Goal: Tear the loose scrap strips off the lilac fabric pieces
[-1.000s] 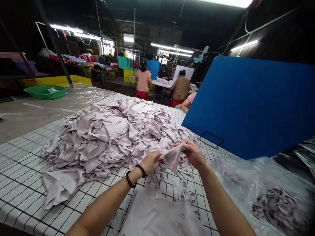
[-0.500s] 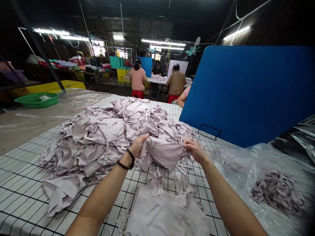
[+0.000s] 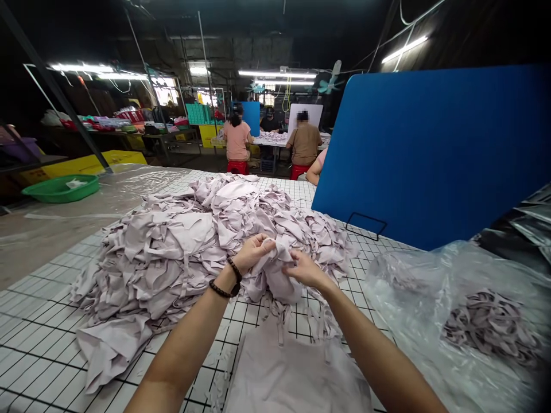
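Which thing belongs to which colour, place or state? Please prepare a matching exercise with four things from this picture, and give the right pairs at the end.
Column one
1. left hand
2. basin
3. large board
4. tangled strips

Column two
A. blue, leaning at the right
B. amid clear plastic, lower right
C. holding pale cloth
D. green, at the far left

Right pairs: 1-C, 2-D, 3-A, 4-B
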The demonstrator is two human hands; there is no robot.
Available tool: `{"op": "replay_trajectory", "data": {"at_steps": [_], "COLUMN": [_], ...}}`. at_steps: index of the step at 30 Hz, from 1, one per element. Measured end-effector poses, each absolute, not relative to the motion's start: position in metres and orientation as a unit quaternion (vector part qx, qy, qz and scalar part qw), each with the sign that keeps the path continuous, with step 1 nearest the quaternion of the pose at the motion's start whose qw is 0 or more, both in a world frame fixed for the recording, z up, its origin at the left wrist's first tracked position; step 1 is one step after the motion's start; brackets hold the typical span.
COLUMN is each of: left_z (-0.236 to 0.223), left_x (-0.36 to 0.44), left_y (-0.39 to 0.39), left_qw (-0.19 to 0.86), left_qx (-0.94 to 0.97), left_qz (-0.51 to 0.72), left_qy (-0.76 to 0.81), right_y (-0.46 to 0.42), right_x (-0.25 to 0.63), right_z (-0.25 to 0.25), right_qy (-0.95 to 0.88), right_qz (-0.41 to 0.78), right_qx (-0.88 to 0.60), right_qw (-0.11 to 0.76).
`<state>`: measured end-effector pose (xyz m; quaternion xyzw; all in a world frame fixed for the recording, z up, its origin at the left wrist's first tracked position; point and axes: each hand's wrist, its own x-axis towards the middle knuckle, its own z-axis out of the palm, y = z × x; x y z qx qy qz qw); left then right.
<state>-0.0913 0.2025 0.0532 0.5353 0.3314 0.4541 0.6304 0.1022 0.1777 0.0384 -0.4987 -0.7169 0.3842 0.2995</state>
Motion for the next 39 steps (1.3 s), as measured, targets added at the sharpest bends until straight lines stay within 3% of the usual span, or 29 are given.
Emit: {"op": "replay_trajectory", "data": {"at_steps": [3, 6, 9, 12, 17, 19, 22, 28, 33, 39], "left_z": [0.045, 0.035, 0.027, 0.024, 0.018, 0.008, -0.012, -0.030, -0.017, -0.016], "left_x": [-0.109, -0.134, -0.157, -0.167, -0.143, -0.127, -0.111, -0.119, -0.140, -0.128], "left_y": [0.196, 0.180, 0.158, 0.139, 0.131, 0.131, 0.129, 0.133, 0.155, 0.169], "left_qw": [0.579, 0.435, 0.277, 0.229, 0.144, 0.121, 0.160, 0.443, 0.587, 0.726], "left_qx": [0.601, 0.717, 0.808, 0.842, 0.813, 0.799, 0.786, 0.590, 0.444, 0.263], "left_qz": [0.429, 0.363, 0.242, 0.139, 0.204, 0.221, 0.205, 0.361, 0.425, 0.493], "left_qy": [0.345, 0.405, 0.460, 0.468, 0.525, 0.546, 0.561, 0.570, 0.526, 0.401], "right_y": [0.178, 0.159, 0.128, 0.107, 0.116, 0.124, 0.132, 0.143, 0.144, 0.135], "right_x": [0.107, 0.116, 0.126, 0.134, 0.128, 0.115, 0.092, 0.084, 0.132, 0.158], "right_z": [0.034, 0.033, 0.030, 0.021, 0.004, -0.005, -0.019, -0.024, 0.006, 0.032], "right_qy": [-0.696, -0.727, -0.849, -0.874, -0.781, -0.769, -0.760, -0.701, -0.570, -0.517], "right_qz": [0.318, 0.161, 0.162, 0.272, 0.320, 0.326, 0.349, 0.453, 0.615, 0.628], "right_qx": [-0.546, -0.567, -0.464, -0.394, -0.486, -0.491, -0.491, -0.499, -0.409, -0.358], "right_qw": [0.341, 0.353, 0.194, 0.080, 0.227, 0.248, 0.244, 0.232, 0.361, 0.458]}}
